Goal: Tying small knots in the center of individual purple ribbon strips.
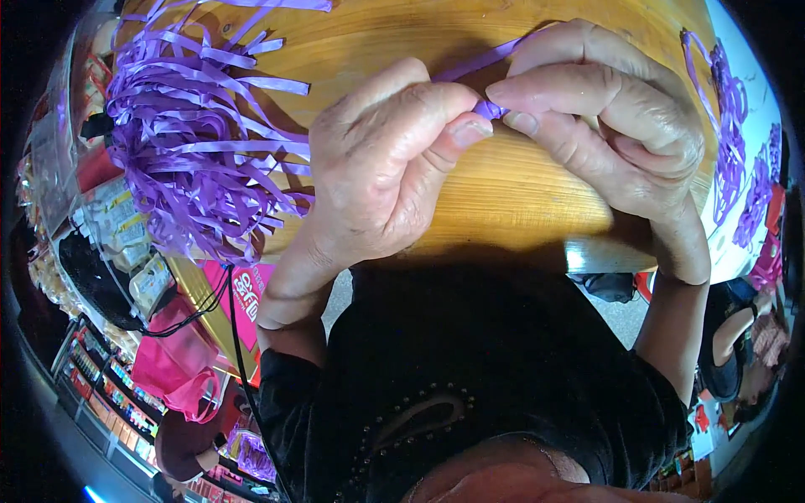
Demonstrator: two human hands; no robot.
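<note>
A: Head view, upper centre. The left hand (381,163) and the right hand (608,117) both pinch one purple ribbon strip (489,108), fingertips closed tight on it.

B: Noted. The strip sits above the wooden table (503,189); a purple ribbon bundle (197,138) lies upper left.

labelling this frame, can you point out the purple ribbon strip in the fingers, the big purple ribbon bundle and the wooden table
purple ribbon strip (489,108), head view, on the folded bit pinched between both hands' fingertips
purple ribbon bundle (189,142), head view, middle of the loose strands
wooden table (511,193), head view, bare top below the hands
</note>
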